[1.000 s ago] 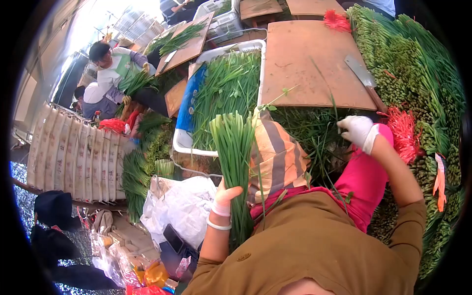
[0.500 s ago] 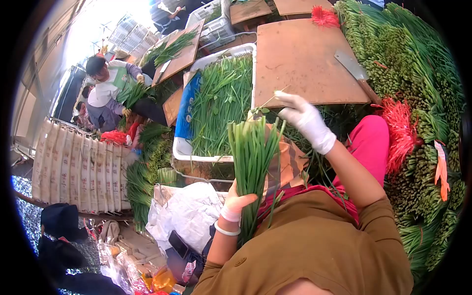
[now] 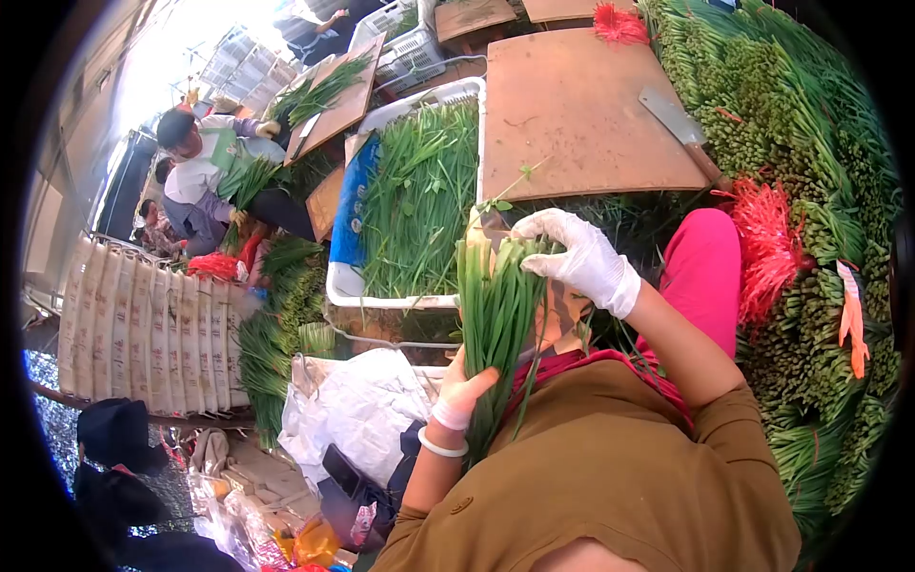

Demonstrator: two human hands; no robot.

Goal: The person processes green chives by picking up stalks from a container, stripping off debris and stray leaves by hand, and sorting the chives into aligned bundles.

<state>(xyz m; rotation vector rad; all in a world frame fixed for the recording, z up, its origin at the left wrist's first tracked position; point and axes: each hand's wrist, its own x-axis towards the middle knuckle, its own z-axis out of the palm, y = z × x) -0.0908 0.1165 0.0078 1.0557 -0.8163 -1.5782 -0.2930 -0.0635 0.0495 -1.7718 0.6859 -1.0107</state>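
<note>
A bunch of green chives (image 3: 500, 310) stands upright in front of my body, its cut ends at the top. My left hand (image 3: 464, 389), in a white glove, is closed round the lower part of the bunch. My right hand (image 3: 579, 257), also gloved in white, is at the top right of the bunch. Its fingers are curved and apart from the thumb, which meets the stem ends. Just above the bunch, a thin leafy sprig (image 3: 505, 195) lies by the crate's edge.
A white crate (image 3: 391, 303) full of greens stands ahead. Right of it are a brown board (image 3: 581, 114), a cleaver (image 3: 675, 116), red ties (image 3: 762, 243) and stacked chive bundles (image 3: 801, 124). A co-worker (image 3: 205, 172) sits at the left, near a slatted white stack (image 3: 143, 329).
My right hand has come down from above the bunch to its top, its fingers now curved. The leafy sprig has left the fingers. My left hand still holds the bunch.
</note>
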